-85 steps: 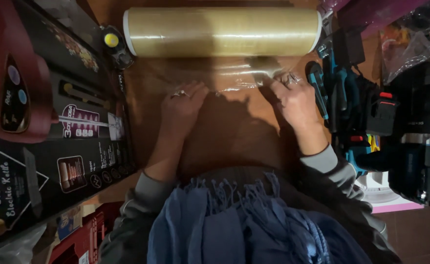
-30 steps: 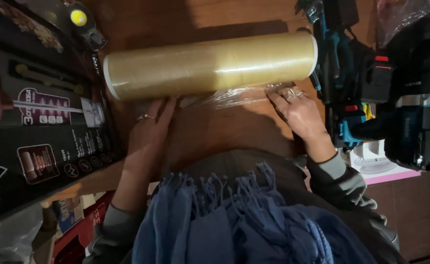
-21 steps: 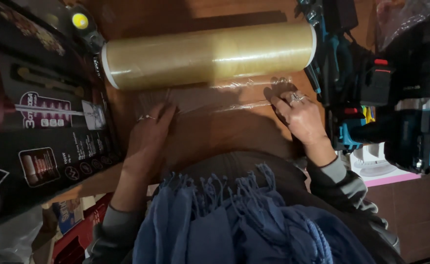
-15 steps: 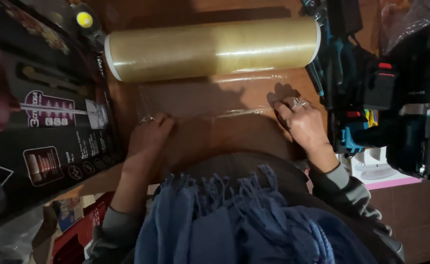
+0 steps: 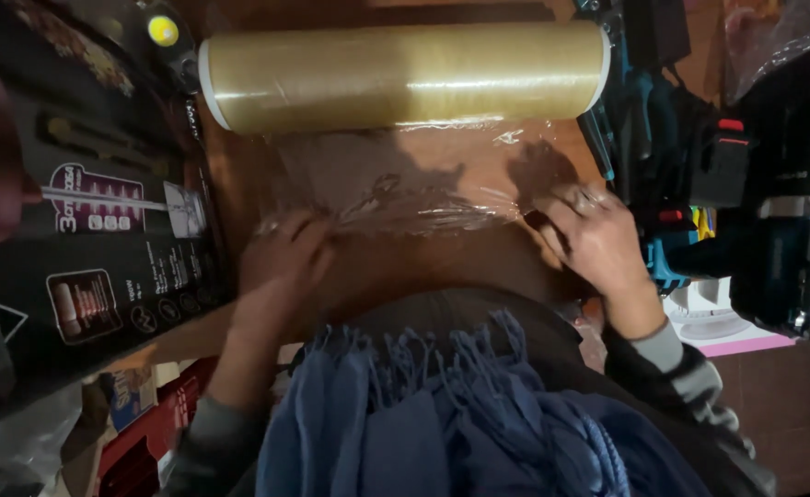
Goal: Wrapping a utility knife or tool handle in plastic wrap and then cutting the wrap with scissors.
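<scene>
Dim, cluttered spot; brown wooden worktop (image 5: 442, 267) runs down the middle w/ stuff crowding both sides. At 12 o'clock lies the big roll of clear stretch film (image 5: 405, 75), yellowish, on its side, spanning nearly the whole worktop. A sheet of film (image 5: 405, 184) comes off the roll toward me, flat near the roll, bunched and wrinkled at its near edge. My left hand (image 5: 281, 267) is at approx 8 o'clock of the sheet, fingers (image 5: 299, 235) curled onto the crumpled left corner; looks like they're pinching it, but motion blur means I can't tell for sure. My right hand (image 5: 598, 235) is at 4 o'clock of the sheet, ring on one finger, fingers (image 5: 552, 216) pressed on the film's right edge, gripping or just pinning it, can't tell which. Hands are well apart, w/ the wrinkled edge stretched between them. At 9 o'clock: a dark printed carton (image 5: 101, 239). At 3 o'clock: teal and black power tools (image 5: 700, 175). At 6 o'clock, right under me, a blue fringed scarf (image 5: 451, 423).
</scene>
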